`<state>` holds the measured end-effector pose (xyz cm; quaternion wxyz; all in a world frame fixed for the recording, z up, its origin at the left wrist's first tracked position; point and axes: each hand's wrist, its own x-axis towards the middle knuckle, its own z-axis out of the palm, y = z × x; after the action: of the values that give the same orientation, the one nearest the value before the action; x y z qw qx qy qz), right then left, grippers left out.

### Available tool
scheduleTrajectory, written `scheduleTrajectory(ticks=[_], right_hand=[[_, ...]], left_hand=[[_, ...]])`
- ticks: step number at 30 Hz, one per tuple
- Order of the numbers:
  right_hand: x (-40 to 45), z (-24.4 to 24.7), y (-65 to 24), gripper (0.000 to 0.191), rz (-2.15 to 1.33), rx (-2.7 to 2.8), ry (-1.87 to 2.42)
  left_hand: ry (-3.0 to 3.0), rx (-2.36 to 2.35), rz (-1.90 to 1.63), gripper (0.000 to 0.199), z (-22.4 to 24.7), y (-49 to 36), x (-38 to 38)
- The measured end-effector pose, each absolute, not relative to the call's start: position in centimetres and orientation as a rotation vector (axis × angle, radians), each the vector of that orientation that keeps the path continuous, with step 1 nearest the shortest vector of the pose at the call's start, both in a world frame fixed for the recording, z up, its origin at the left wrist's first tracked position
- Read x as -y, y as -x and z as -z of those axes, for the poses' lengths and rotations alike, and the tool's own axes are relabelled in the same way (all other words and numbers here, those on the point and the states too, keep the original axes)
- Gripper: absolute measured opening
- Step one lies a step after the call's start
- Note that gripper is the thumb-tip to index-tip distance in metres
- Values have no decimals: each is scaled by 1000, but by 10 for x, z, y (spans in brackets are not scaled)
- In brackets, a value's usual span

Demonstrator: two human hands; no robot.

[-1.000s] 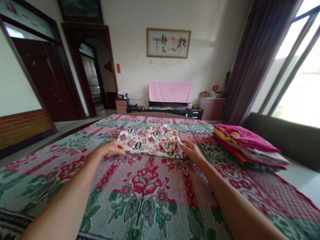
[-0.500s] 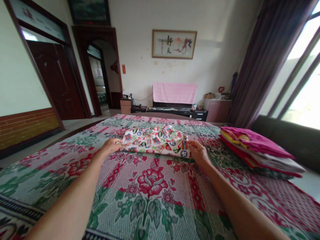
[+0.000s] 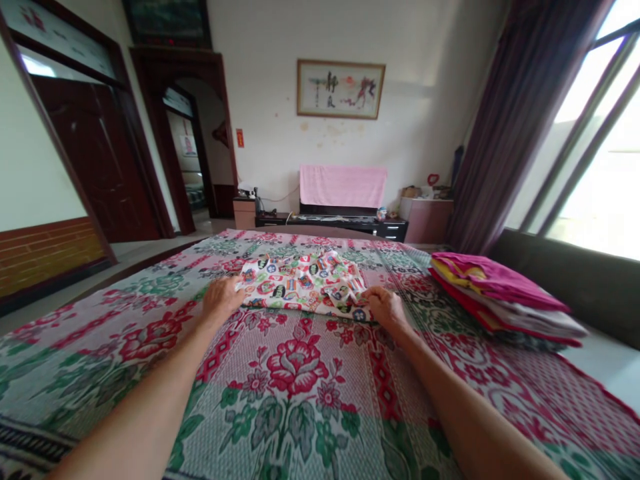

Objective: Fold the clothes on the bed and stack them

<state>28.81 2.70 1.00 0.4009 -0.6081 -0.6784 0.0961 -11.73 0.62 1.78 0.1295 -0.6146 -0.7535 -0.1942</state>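
Note:
A white cloth with a colourful print (image 3: pixel 300 283) lies folded into a wide strip on the flowered cover (image 3: pixel 295 413). At its left end my left hand (image 3: pixel 223 297) has its fingers closed on the cloth's edge. My right hand (image 3: pixel 387 307) pinches the near right corner of the same cloth. Some loose creases show in the cloth's right part, beside the right hand's fingertips.
On the right of the cover sits a stack of folded clothes (image 3: pixel 505 293), pink on top. Beyond the far edge are a low black cabinet (image 3: pixel 393 230) and a pink towel (image 3: pixel 343 185). A dark sofa back (image 3: pixel 575 280) stands at the right.
The view has turned slightly to the right. My right hand has come a little nearer to me and inward, and the cloth's right end now lies flatter.

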Motion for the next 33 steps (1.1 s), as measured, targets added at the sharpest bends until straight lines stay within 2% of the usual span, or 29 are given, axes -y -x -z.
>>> scheduleTrajectory(ticks=[6, 13, 23, 28, 33], right_hand=[[-53, -19, -296, 36, -58, 1735, 1892], [-83, -37, -281, 45, -204, 1840, 2226], [-78, -22, -284, 31, -63, 1877, 2051], [-75, -23, -285, 30, -31, 1841, 2031], [-84, -27, -272, 30, 98, 2107, 1598]], left_hand=[[2001, 1954, 645, 33, -5, 101, -11], [2035, 1984, 598, 30, 3, 101, -10], [2014, 1976, 575, 28, 2, 99, -10], [2006, 1970, 572, 29, 2, 98, -9], [2015, 1957, 604, 26, 1, 98, -9]])
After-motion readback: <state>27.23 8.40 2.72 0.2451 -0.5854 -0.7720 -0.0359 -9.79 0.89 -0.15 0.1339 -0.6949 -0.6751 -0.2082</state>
